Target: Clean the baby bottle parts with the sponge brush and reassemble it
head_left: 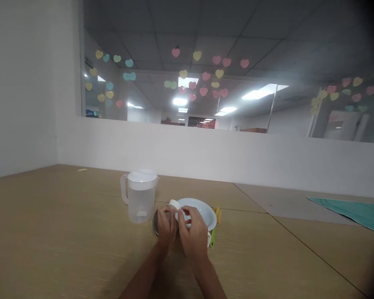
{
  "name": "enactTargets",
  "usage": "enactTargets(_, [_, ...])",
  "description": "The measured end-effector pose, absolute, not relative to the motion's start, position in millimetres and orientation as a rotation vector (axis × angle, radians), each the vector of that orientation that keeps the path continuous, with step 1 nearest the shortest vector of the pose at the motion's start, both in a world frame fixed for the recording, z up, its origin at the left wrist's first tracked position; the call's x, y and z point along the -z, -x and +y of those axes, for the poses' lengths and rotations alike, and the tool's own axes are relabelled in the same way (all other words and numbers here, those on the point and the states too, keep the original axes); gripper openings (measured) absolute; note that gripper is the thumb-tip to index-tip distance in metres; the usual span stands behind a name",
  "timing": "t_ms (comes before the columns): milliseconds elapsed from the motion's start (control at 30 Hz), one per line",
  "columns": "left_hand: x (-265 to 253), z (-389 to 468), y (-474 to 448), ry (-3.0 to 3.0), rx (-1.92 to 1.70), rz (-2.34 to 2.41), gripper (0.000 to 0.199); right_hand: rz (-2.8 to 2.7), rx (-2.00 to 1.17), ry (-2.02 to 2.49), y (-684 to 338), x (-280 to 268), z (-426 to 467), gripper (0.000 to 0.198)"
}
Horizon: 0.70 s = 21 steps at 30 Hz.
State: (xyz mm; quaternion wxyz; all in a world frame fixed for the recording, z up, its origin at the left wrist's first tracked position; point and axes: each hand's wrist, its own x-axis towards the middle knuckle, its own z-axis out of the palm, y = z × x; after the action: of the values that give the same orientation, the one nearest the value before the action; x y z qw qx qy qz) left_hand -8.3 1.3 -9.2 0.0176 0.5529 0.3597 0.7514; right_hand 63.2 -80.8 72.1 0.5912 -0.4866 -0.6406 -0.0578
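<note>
Close together over the table, both my hands are at a small white round thing point(175, 204) that looks like a cap or a small lidded jar; fingers hide most of it. My left hand point(166, 228) has its fingers bent against its left side. My right hand point(193, 232) pinches it from the right with thumb and fingers. Under my left hand lies a dark round dish or lid point(156, 223), partly covered. Behind my right hand sits a white plate point(207, 212). A white handle point(209, 238), perhaps a cup's, peeks out beside that hand.
A clear lidded pitcher point(141, 201) stands left of my hands. Right of the plate are yellow pieces point(218, 214) and a green handle point(212, 238). Farther right lies a teal cloth point(355, 211). A wall with a window point(199, 50) bounds the table's back.
</note>
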Motion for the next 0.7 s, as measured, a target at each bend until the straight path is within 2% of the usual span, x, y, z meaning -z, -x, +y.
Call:
enactTargets(100, [3.3, -20.1, -6.5, -1.918, -2.392, 0.74, 0.002, -1.451, 0.042, 1.111, -80.0, -71.1, -71.5, 0.037])
enactTargets(233, [-2.7, -52.0, -24.2, -2.019, -2.301, 0.401, 0.007, -1.462, -0.312, 1.12, -101.5, -72.1, -71.8, 0.044])
enactTargets(433, [-21.3, -86.5, -29.4, -2.024, -1.99, 0.418, 0.008, -1.302, -0.66, 1.097, -122.2, -82.7, -80.2, 0.053])
enactTargets(700, [-16.1, -66.3, -28.5, -2.084, -1.946, 0.502, 0.006, -1.037, -0.64, 1.045, -121.5, -82.2, -72.7, 0.046])
